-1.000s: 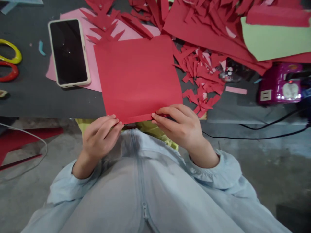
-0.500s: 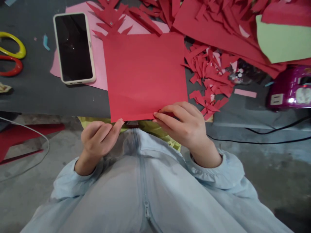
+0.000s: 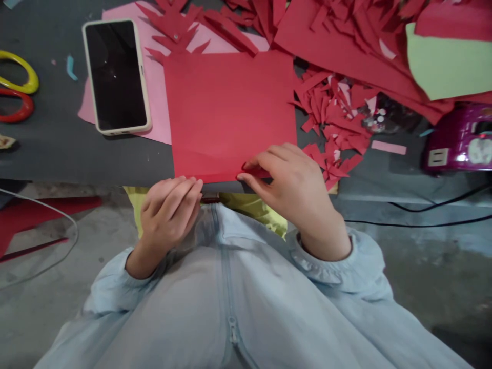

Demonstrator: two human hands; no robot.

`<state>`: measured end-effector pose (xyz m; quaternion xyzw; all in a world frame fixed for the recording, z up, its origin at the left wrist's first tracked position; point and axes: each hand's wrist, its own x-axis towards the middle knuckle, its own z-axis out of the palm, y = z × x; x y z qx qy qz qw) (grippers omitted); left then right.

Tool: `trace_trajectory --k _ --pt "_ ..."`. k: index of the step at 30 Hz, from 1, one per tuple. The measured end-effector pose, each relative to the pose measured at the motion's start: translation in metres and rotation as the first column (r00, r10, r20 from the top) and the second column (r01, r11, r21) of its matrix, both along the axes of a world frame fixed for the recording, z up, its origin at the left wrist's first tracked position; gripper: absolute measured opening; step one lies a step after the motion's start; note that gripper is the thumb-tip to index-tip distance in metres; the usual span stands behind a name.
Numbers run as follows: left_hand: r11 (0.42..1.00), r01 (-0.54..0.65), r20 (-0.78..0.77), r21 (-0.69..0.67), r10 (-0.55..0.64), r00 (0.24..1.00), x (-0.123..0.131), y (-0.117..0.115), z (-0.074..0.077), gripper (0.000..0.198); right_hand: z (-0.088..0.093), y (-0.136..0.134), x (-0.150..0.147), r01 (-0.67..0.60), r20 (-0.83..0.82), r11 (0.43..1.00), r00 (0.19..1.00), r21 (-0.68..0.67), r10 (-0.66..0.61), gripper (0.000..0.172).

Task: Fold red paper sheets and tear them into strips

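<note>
A square red paper sheet (image 3: 230,110) lies on the dark table (image 3: 57,148), its near edge at the table's front. My right hand (image 3: 292,184) pinches that near edge between thumb and fingers, where a narrow strip looks folded up. My left hand (image 3: 169,210) is curled with its fingertips at the sheet's near left corner, at the table's edge; what sits under those fingers is hidden. Both sleeves are pale blue.
A phone (image 3: 115,77) lies face up on pink paper (image 3: 154,87) at the left. Yellow and red scissor handles (image 3: 19,92) sit at the far left. Red scraps (image 3: 330,123) pile at the right, beside a purple device (image 3: 457,141) and green paper (image 3: 449,66).
The sheet's near edge has moved up onto the table. My right hand shifted forward along that edge, and my left hand rose to the near left corner.
</note>
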<state>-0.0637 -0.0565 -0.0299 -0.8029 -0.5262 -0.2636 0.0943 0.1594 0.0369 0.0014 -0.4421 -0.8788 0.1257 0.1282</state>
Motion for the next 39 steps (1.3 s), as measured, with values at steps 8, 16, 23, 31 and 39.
trace_trajectory --k 8,16,23,31,39 --pt "0.996 -0.082 -0.044 -0.030 0.081 0.996 -0.001 -0.006 -0.005 0.049 0.002 0.002 0.010 0.085 0.037 0.996 0.996 -0.041 -0.083 0.016" --pt "0.998 -0.047 0.010 -0.039 0.048 0.999 -0.005 -0.005 -0.007 0.056 0.004 0.005 0.041 0.188 0.102 0.982 0.977 -0.005 -0.187 0.017" --pt "1.000 -0.022 0.022 -0.001 0.022 1.000 -0.007 -0.001 -0.007 0.053 0.005 0.006 0.056 0.229 0.148 0.971 0.960 0.069 -0.237 0.019" --pt "0.974 -0.194 0.063 -0.117 0.203 0.977 -0.015 0.011 0.000 0.040 0.015 0.006 0.048 0.073 0.179 0.988 0.979 0.137 -0.098 0.009" --pt "0.974 -0.148 0.187 -0.171 0.179 0.966 -0.015 0.019 0.018 0.006 0.026 -0.003 -0.016 -0.160 0.045 0.984 0.987 0.076 0.157 0.020"
